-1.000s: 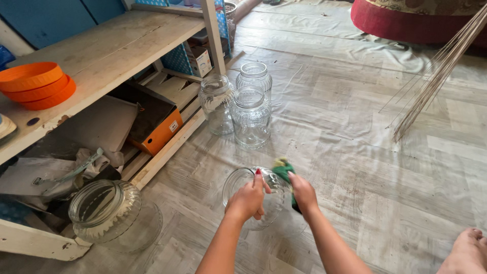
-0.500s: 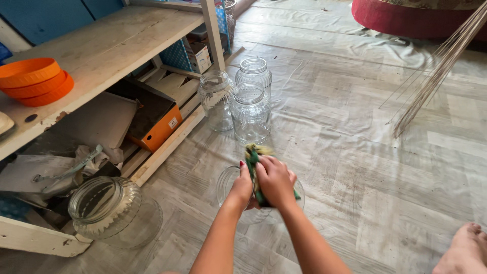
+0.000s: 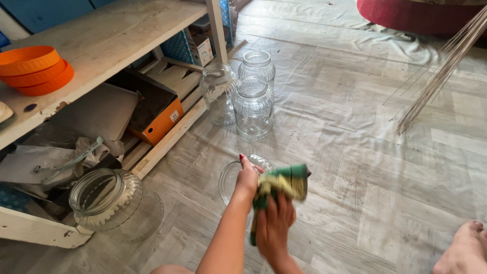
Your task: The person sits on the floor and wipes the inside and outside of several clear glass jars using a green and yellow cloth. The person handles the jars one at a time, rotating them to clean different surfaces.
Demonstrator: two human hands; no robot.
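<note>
My left hand (image 3: pixel 247 181) grips a clear glass jar (image 3: pixel 229 177) by its rim, holding it on its side just above the floor. My right hand (image 3: pixel 274 223) is closed on a green and yellow cloth (image 3: pixel 285 181) and presses it against the jar's side. Most of the jar is hidden behind both hands and the cloth. Beyond them three empty glass jars (image 3: pixel 252 106) stand upright in a cluster on the floor.
A large ribbed glass jar (image 3: pixel 106 199) lies at the left by a wooden shelf unit (image 3: pixel 109 48). Orange bowls (image 3: pixel 33 71) sit on top of it, an orange and black box (image 3: pixel 156 114) underneath. Thin metal rods (image 3: pixel 436 76) lean at right. A bare foot (image 3: pixel 464 251) shows at bottom right.
My right hand has swung the cloth from the jar's far side over its top and down to the near side. The left hand keeps its hold on the rim.
</note>
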